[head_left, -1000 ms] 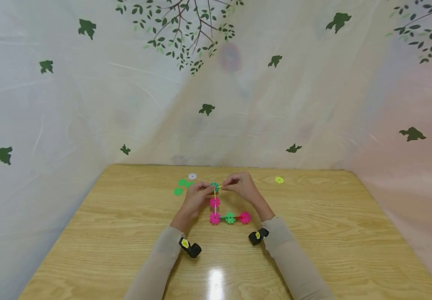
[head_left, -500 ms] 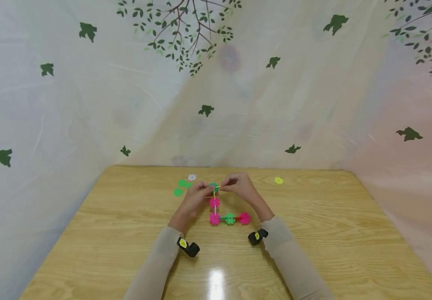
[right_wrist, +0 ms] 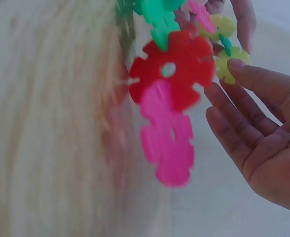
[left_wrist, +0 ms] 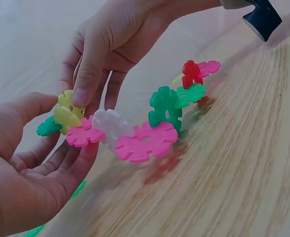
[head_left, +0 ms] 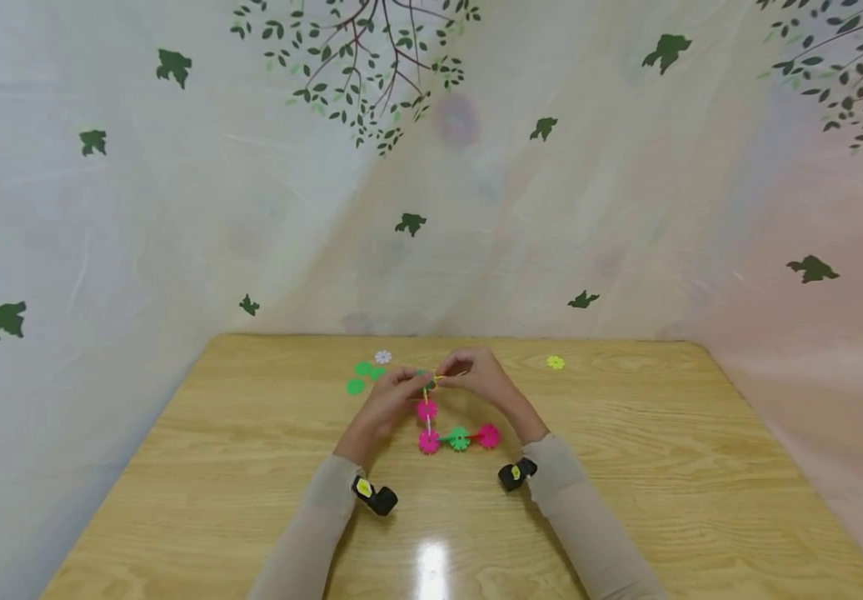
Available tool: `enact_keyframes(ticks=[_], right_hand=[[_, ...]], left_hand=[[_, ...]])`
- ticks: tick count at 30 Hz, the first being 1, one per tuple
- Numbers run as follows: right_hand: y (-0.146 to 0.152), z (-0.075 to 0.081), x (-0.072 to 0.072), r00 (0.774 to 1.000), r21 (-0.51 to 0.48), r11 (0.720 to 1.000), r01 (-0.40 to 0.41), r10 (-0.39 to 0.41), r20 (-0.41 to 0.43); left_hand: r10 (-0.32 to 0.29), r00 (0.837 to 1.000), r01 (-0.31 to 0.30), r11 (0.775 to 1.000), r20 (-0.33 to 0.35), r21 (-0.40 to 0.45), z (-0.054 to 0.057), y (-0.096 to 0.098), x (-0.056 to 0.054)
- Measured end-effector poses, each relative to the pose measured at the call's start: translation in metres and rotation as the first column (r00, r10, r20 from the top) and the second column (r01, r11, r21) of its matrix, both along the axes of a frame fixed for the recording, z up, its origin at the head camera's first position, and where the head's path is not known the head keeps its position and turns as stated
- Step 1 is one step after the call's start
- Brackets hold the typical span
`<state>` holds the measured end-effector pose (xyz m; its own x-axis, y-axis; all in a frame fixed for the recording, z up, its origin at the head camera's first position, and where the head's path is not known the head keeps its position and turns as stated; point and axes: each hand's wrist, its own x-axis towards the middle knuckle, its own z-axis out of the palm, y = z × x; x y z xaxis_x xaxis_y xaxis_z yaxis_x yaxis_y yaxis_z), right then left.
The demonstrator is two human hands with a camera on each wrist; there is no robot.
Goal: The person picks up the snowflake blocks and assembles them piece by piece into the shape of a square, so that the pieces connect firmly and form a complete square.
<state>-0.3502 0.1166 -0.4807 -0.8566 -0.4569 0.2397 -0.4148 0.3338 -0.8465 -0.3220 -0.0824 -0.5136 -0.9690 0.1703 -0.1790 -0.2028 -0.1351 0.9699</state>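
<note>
A chain of slotted snowflake discs runs between and in front of the hands, bending in an L in the head view. Along it are a corner pink disc (head_left: 429, 442), a white disc (left_wrist: 111, 127), a green disc (head_left: 459, 439) and a red disc (right_wrist: 177, 69). At the far end, my left hand (head_left: 394, 398) holds the chain by a green disc (left_wrist: 49, 127), its fingers partly hiding it. My right hand (head_left: 482, 375) pinches a yellow disc (right_wrist: 234, 64) between thumb and fingers, up against that green disc. Another yellow disc (right_wrist: 224, 28) joins the green one to the chain.
Several loose green discs (head_left: 356, 387) and a white disc (head_left: 382, 357) lie left of the hands near the back of the wooden table (head_left: 251, 467). A loose yellow disc (head_left: 556, 362) lies at the right. Behind the table hangs a printed cloth (head_left: 311, 217).
The right hand has shifted slightly left, closer to the left fingers, with the yellow disc. The chain's held end has tilted a little, and the green disc there shows less.
</note>
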Motion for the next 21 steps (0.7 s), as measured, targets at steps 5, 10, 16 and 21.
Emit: enact_keyframes(ticks=[5, 10, 16, 21], right_hand=[[0.019, 0.005, -0.006, 1.0, 0.082, 0.997, 0.018, -0.016, -0.017], [0.054, 0.011, -0.02, 0.996, 0.137, 0.988, 0.076, -0.07, -0.047], [0.11, 0.01, -0.035, 0.975, 0.205, 0.954, 0.217, -0.204, -0.082], [0.144, 0.005, -0.037, 0.956, 0.332, 0.9, 0.284, -0.294, -0.02]], left_hand=[[0.007, 1.0, -0.007, 1.0, 0.006, 0.026, -0.001, 0.001, 0.002], [0.002, 1.0, -0.002, 0.999, -0.001, 0.036, -0.004, 0.0, 0.001], [0.0, 1.0, 0.0, 0.999, -0.008, 0.032, -0.006, -0.001, 0.0], [0.012, 1.0, -0.011, 1.0, -0.013, 0.012, -0.007, -0.001, 0.0]])
